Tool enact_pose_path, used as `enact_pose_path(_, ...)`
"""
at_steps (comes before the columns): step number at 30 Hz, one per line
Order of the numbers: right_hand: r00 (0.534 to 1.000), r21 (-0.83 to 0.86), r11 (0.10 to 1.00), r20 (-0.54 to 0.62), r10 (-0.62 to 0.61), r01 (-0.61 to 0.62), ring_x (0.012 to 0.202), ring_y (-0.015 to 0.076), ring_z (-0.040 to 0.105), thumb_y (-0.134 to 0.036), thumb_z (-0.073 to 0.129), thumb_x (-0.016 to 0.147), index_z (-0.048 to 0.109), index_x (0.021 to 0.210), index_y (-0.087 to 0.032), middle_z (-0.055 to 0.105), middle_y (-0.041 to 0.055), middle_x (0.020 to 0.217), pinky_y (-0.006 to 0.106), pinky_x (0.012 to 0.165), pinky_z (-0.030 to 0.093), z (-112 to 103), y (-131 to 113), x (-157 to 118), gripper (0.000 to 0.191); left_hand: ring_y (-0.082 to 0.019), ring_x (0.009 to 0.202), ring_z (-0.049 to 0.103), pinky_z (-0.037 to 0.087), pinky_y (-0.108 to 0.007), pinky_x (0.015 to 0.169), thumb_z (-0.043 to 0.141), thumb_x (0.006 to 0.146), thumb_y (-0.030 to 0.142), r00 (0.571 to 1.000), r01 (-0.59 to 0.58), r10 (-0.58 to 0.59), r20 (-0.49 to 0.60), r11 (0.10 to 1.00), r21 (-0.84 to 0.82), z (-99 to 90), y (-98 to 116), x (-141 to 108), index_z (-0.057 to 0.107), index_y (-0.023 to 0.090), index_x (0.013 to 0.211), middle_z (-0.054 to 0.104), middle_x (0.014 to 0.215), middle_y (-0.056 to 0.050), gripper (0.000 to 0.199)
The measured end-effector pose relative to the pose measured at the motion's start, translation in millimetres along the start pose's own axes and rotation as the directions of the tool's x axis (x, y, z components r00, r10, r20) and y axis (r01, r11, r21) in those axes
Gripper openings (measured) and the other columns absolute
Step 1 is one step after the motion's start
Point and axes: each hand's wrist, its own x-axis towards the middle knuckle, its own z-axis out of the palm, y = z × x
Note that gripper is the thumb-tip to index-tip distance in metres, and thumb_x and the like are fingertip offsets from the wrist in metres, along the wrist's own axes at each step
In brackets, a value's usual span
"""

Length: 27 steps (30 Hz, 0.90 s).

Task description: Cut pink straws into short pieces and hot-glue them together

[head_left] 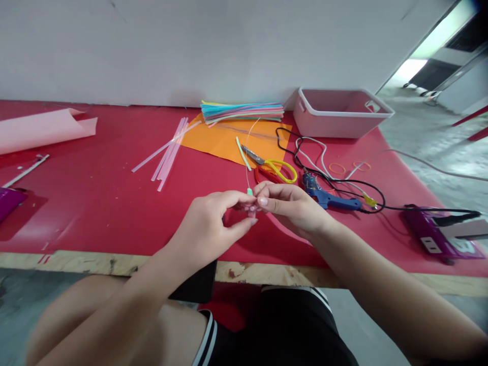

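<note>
I hold both hands at the table's (95, 203) front edge: left hand (208, 226) and right hand (290, 206) pinch small pink straw pieces (251, 209) on a thread (247, 175). Few pieces threaded; straw bundle (242, 112) at the back edge remains uncut.

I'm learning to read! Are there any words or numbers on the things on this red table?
None can be read.
Blue glue gun: no letters show.
Purple thing at the right edge: pale patches, too blurred to read.
Scissors, white bin, orange sheet, bundle of straws: plain, no writing.
The small pink piece between both hands' fingers: no writing visible.
</note>
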Motion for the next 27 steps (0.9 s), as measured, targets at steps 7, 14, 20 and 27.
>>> enact_pose_path(7, 0.999, 0.076, 0.997, 0.038, 0.028, -0.031, 0.082, 0.0129, 0.06, -0.037, 0.092, 0.07, 0.078, 0.069, -0.018, 0.061, 0.0015, 0.092, 0.032, 0.085, 0.05, 1, -3, 0, 0.024, -0.018, 0.088, 0.08, 0.062, -0.025, 0.079, 0.083, 0.081, 0.024, 0.994, 0.009, -0.018, -0.112, 0.997, -0.082, 8.2, -2, -4, 0.078, 0.019, 0.109, 0.084, 0.101, -0.003, 0.028)
enact_pose_path(14, 0.999, 0.139, 0.99, 0.033, 0.034, -0.038, 0.091, 0.0137, 0.064, -0.031, 0.094, 0.069, 0.078, 0.072, -0.019, 0.066, 0.002, 0.1, 0.033, 0.091, 0.052, 0, -3, -1, 0.021, -0.016, 0.09, 0.08, 0.064, -0.02, 0.083, 0.083, 0.082, 0.028, 0.979, 0.055, -0.101, -0.179, 0.968, -0.245, 12.9, -1, -5, 0.079, 0.02, 0.111, 0.085, 0.102, -0.001, 0.03)
enact_pose_path(20, 0.993, 0.218, 0.971, 0.085, 0.08, -0.097, 0.084, 0.0124, 0.067, -0.028, 0.095, 0.067, 0.077, 0.075, -0.019, 0.073, -0.0001, 0.088, 0.027, 0.081, 0.054, 0, -2, 1, 0.022, -0.019, 0.092, 0.081, 0.065, -0.025, 0.083, 0.082, 0.083, 0.03, 0.98, 0.067, -0.106, -0.168, 0.973, -0.221, 11.0, 0, -6, 0.079, 0.022, 0.112, 0.085, 0.104, -0.002, 0.03)
enact_pose_path(27, 0.993, 0.24, 0.965, 0.079, 0.091, -0.107, 0.08, 0.0123, 0.07, -0.028, 0.096, 0.066, 0.077, 0.078, -0.02, 0.077, -0.001, 0.082, 0.028, 0.081, 0.057, -2, 0, 1, 0.024, -0.022, 0.092, 0.081, 0.066, -0.029, 0.083, 0.081, 0.084, 0.032, 0.985, 0.058, -0.08, -0.154, 0.988, -0.144, 8.8, 2, -6, 0.079, 0.023, 0.112, 0.084, 0.106, -0.004, 0.029)
